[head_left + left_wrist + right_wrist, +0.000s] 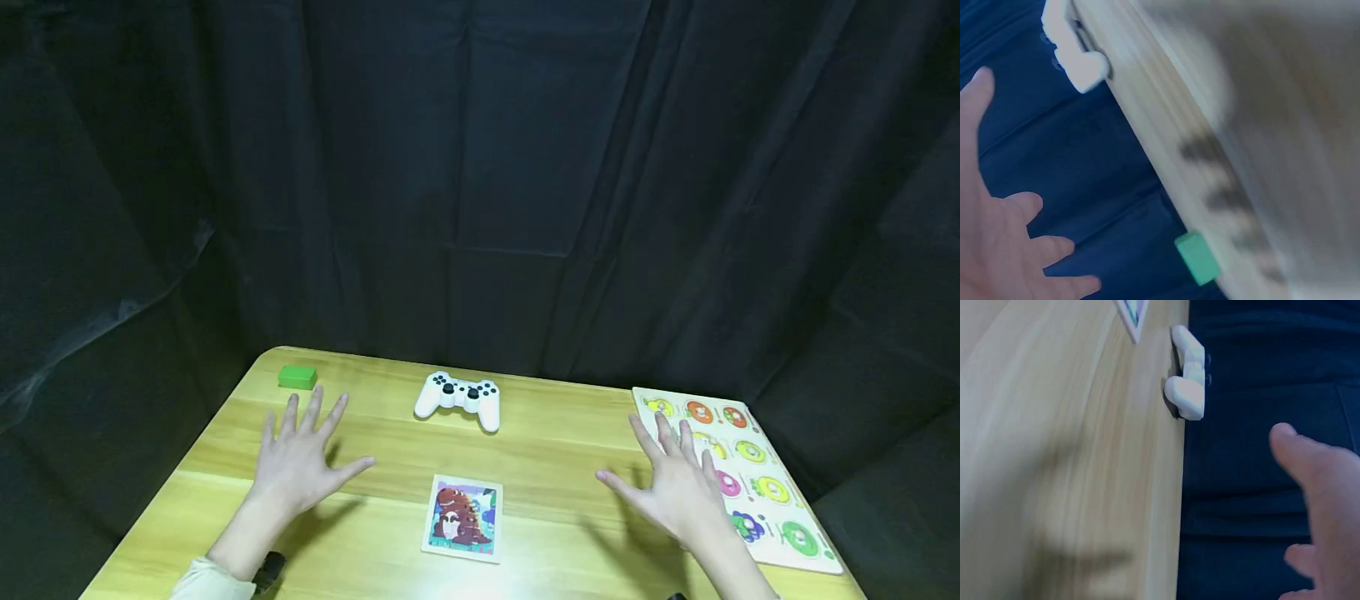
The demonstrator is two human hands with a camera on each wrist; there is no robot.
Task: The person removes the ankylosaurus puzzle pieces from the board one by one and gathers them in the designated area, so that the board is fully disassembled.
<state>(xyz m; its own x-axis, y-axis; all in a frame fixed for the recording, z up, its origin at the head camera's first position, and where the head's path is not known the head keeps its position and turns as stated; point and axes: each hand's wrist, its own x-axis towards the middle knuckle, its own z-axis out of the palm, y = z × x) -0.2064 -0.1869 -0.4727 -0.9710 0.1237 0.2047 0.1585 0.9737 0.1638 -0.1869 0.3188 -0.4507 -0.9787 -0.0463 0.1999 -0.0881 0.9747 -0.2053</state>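
Note:
My left hand (298, 467) hovers over the left part of the table with its fingers spread wide, holding nothing. Just beyond its fingertips lies a green block (297, 377), which the left wrist view also catches. Over the right side, my right hand (678, 492) is spread too and holds nothing; it overlaps the edge of a fruit puzzle board (772, 533) in the head view. Between the hands lies a small square dinosaur picture puzzle (462, 518) with a pale frame. Farther back sits a white game controller (459, 398), its sticks and buttons facing up.
The wooden table (555, 442) has a rounded back left corner. Dark cloth (480, 192) hangs behind it and at both sides. Both hands cast shadows on the tabletop.

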